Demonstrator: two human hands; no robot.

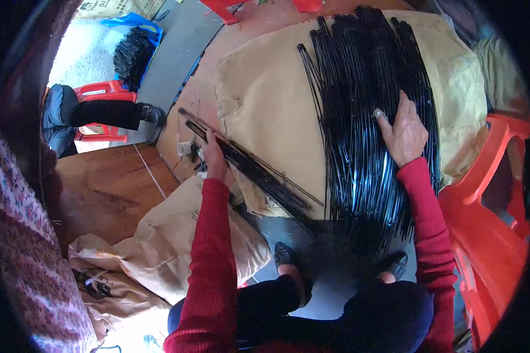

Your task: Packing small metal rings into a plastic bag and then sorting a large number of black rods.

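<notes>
My left hand (214,159) is closed around a small bundle of long, thin black rods (259,172), which slants down to the right across the near edge of the tan sacking (265,94). A few rods splay out from the bundle. On the right, a big heap of similar glossy black rods (359,117) lies lengthwise over the sacking, its near ends hanging past the edge. Flat on the right side of this heap rests my right hand (405,132), thumb apart and fingers stretched forward. What the rods' ends are like is too fine to make out.
A red plastic chair (483,176) stands close by my right arm. Full tan sacks (165,247) lie at my left. Farther left, another person's leg (109,113) extends beside a red stool (103,88), and more black rods (132,56) lie on blue sheeting.
</notes>
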